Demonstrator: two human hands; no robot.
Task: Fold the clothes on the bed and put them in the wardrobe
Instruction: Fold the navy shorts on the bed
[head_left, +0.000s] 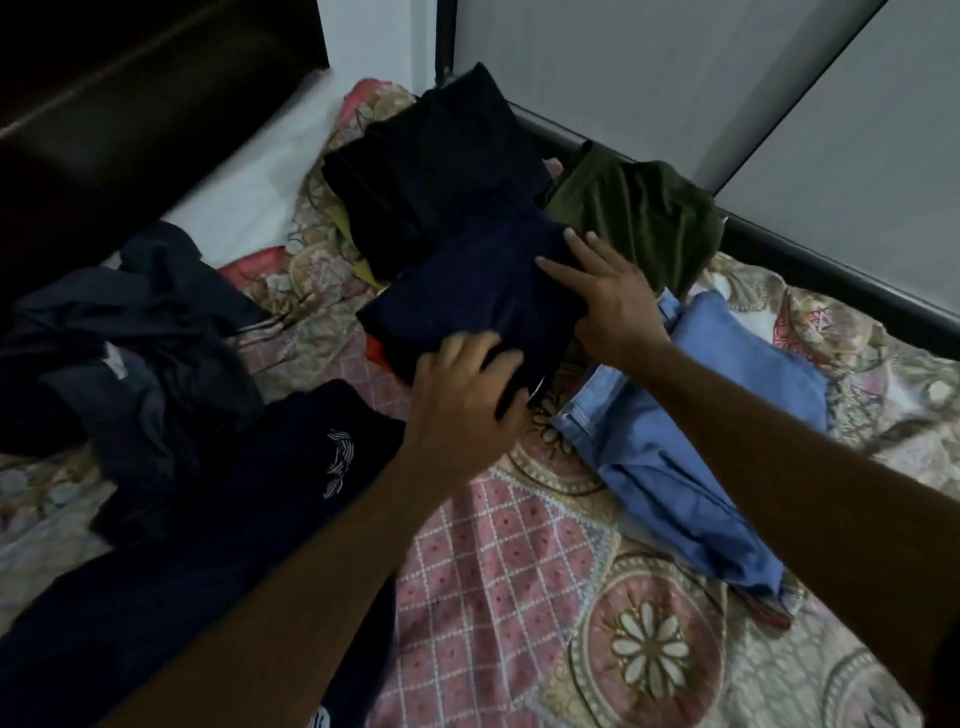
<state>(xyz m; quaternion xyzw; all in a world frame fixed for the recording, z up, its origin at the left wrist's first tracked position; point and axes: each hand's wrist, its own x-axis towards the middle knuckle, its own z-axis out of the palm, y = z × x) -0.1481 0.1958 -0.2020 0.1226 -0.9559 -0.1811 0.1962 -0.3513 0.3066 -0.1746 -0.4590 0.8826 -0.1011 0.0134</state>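
From the head view, a folded navy garment (467, 291) lies in the middle of the bed (519, 571), on its pink patterned cover, partly over a stack of black folded clothes (441, 171). The left hand (462, 395) grips the garment's near edge, with the fingers curled over it. The right hand (608, 301) rests flat on its right side, with the fingers straight and spread. An olive garment (639, 218) sits just behind the right hand, and folded light blue clothes (701, 415) lie under the right forearm. A dark unfolded heap (119, 332) and a navy garment with a white logo (234, 493) lie to the left.
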